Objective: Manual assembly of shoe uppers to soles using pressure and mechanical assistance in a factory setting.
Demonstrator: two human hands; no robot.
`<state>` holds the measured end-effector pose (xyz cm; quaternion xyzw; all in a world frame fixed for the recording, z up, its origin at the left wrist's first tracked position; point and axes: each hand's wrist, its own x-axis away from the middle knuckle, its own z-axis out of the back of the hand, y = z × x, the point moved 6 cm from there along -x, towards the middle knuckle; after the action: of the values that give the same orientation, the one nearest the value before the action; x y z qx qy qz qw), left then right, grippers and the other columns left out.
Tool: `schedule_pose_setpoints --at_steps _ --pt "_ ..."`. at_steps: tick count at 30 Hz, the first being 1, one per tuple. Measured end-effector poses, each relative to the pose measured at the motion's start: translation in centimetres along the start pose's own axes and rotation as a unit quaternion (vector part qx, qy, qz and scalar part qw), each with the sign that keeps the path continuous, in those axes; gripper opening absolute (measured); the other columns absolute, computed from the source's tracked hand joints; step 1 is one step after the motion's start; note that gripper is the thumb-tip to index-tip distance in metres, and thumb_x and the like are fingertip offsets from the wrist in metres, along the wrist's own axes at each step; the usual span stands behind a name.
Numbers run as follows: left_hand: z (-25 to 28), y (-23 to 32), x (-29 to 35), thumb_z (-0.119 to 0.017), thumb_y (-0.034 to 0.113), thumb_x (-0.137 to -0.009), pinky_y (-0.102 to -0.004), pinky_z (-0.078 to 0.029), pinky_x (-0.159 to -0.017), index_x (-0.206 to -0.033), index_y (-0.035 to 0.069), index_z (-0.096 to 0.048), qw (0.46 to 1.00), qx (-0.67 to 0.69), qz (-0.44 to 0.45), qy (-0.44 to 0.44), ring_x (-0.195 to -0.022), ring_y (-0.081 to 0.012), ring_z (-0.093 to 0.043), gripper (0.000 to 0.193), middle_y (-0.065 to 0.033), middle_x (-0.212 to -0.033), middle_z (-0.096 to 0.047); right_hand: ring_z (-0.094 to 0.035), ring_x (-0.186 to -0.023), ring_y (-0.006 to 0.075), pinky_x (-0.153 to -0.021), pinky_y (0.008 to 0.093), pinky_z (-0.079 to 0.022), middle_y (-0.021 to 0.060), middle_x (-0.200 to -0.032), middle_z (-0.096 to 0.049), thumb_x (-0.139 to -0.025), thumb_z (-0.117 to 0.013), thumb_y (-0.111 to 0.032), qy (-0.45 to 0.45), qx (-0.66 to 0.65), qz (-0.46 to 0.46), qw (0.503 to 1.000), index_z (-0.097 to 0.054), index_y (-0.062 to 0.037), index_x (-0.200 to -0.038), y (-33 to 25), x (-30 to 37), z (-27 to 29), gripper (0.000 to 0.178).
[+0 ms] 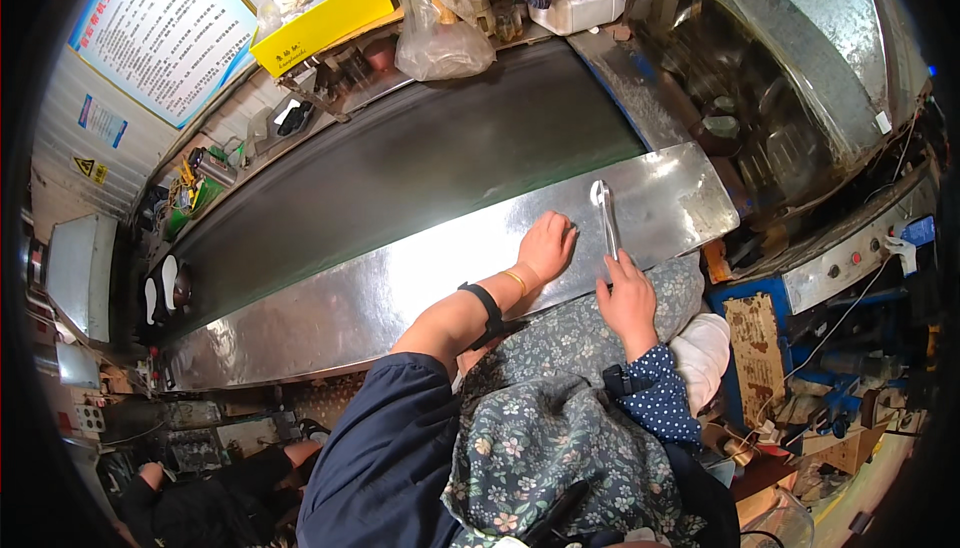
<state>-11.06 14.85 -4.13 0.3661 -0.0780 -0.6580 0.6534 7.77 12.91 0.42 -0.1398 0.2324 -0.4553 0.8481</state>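
Clasping a slim metal tool (608, 218) in the right grip (628, 298), pointed away over the shiny metal bench (675, 198). Resting the curled left grip (546, 248) on that bench; cannot tell whether holding anything. Facing 1 dark conveyor belt (430, 168) beyond.

A dark machine belt (400, 183) and button panel (845, 266) suggest a workshop.

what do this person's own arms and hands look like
The left hand and right hand are ungloved. On the left: plain navy sleeve, black forearm band, yellowish wrist bangle. On the right: white-dotted dark blue sleeve, black strap near the wrist.
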Motion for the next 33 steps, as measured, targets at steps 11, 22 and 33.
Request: schedule_pose_setpoints --at_steps 11,22,33 --pt "-0.4 -0.2 0.0 -0.072 0.027 -0.088 -0.0427 -0.053 -0.066 -0.084 0.007 -0.063 0.999 0.011 0.011 -0.045 -0.076 -0.0338 -0.065 0.022 -0.0114 -0.084 -0.066 -0.063 -0.107 0.0389 -0.092 0.0448 -0.051 0.0228 -0.129 -0.06 -0.082 -0.069 -0.018 -0.001 -0.006 -0.005 1.0 -0.065 -0.0026 -0.121 -0.2 -0.2 0.2 0.042" --pt "-0.6 1.0 -0.2 -0.063 0.031 -0.094 -0.0452 -0.052 -0.07 -0.084 0.007 -0.061 0.997 -0.035 -0.032 -0.063 -0.08 -0.0348 -0.064 0.026 -0.0124 -0.084 -0.065 -0.063 -0.107 0.0392 -0.092 0.045 -0.051 0.0239 -0.129 -0.06 -0.082 -0.069 -0.018 0.009 -0.005 -0.001 1.0 -0.065 -0.0028 -0.12 0.1 0.1 0.0 0.041" --pt "-1.0 0.6 0.0 -0.06 0.024 -0.094 -0.047 -0.051 -0.07 -0.088 0.006 -0.058 0.997 -0.053 -0.016 -0.059 -0.081 -0.0373 -0.063 0.02 -0.0148 -0.085 -0.063 -0.064 -0.106 0.0388 -0.091 0.0448 -0.051 0.0235 -0.129 -0.06 -0.082 -0.069 -0.018 0.007 -0.007 -0.002 1.0 -0.065 -0.0037 -0.121 -0.1 0.1 0.1 0.042"
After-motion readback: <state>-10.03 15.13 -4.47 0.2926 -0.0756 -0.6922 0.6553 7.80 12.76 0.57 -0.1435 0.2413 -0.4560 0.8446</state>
